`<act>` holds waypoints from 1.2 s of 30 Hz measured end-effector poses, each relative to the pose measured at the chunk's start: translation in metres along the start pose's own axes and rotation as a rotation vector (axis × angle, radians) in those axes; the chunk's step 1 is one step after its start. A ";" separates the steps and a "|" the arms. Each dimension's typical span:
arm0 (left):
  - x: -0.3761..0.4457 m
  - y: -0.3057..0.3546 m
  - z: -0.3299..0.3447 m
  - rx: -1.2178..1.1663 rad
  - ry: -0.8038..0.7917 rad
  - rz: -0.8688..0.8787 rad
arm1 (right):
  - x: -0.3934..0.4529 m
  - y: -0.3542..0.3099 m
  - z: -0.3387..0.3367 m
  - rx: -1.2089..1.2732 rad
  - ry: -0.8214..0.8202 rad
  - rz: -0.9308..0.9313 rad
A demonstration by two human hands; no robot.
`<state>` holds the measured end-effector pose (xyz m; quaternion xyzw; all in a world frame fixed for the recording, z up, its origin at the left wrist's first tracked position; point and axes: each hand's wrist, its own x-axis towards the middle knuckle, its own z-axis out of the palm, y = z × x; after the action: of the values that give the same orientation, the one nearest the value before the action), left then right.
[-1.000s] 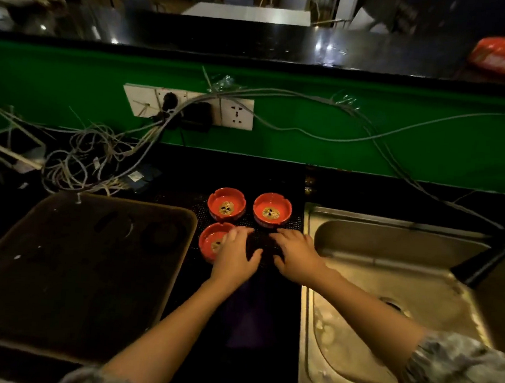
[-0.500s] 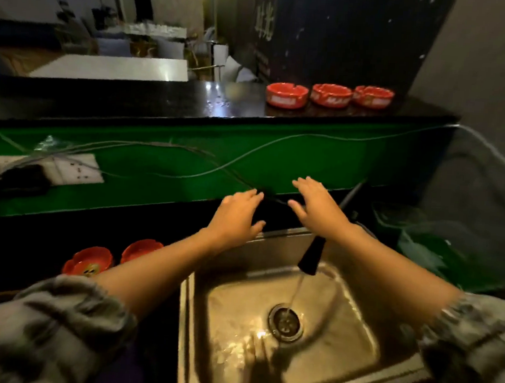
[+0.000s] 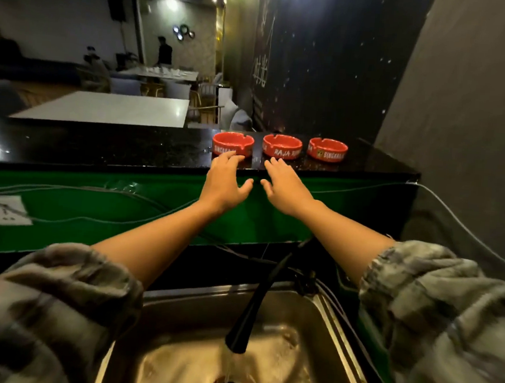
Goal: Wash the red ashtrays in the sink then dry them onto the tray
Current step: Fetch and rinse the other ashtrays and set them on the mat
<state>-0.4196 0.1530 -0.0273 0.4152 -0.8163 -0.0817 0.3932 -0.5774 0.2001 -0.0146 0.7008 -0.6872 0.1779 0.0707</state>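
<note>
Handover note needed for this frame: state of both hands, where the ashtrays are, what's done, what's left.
Left hand: open, fingers reaching the leftmost round red ashtray on the black stone ledge; contact unclear.
Right hand: open, just short of the middle red ashtray.
Third red ashtray sits to the right, untouched.
Black tap runs into the steel sink.
Done: water on. Left: bring all three down, wash, dry onto the tray, not in view.

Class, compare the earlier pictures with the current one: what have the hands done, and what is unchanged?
Both hands left the ashtrays beside the sink and reached up to the counter: the left hand now nears the left ashtray, the right hand the middle ashtray. Both remain open, holding nothing. The faucet keeps running.
</note>
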 end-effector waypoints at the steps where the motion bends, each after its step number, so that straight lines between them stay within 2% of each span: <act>1: 0.006 -0.001 0.000 0.005 0.017 -0.014 | 0.008 0.003 0.003 -0.017 0.010 -0.016; 4: 0.023 -0.005 0.001 0.000 0.068 -0.063 | 0.023 0.012 0.016 -0.052 0.089 -0.077; 6: 0.038 -0.010 0.005 -0.013 0.092 -0.124 | 0.026 0.020 0.026 -0.016 0.197 -0.122; 10: 0.071 -0.017 0.013 0.001 0.056 -0.273 | 0.028 0.025 0.043 0.062 0.408 -0.153; 17: 0.112 -0.019 0.030 -0.065 0.048 -0.648 | 0.028 0.026 0.052 0.058 0.518 -0.149; 19: 0.113 -0.020 0.032 -0.065 0.055 -0.691 | 0.027 0.024 0.052 0.079 0.524 -0.126; 24: 0.103 -0.026 0.022 -0.071 0.077 -0.638 | 0.025 0.020 0.052 0.108 0.465 -0.083; 29: 0.057 -0.025 -0.006 -0.113 0.094 -0.429 | 0.022 0.007 0.039 0.305 0.144 0.112; 31: 0.030 -0.020 -0.021 -0.196 0.084 -0.264 | 0.010 -0.009 0.028 0.575 0.094 0.206; 33: -0.003 -0.010 -0.035 -0.263 0.047 -0.130 | -0.013 -0.030 0.018 0.911 0.122 0.281; 36: -0.058 0.003 -0.048 -0.324 -0.052 -0.029 | -0.061 -0.060 0.011 1.389 0.126 0.387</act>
<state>-0.3678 0.2076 -0.0269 0.3560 -0.7963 -0.2286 0.4323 -0.5161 0.2559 -0.0376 0.4379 -0.5219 0.6230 -0.3844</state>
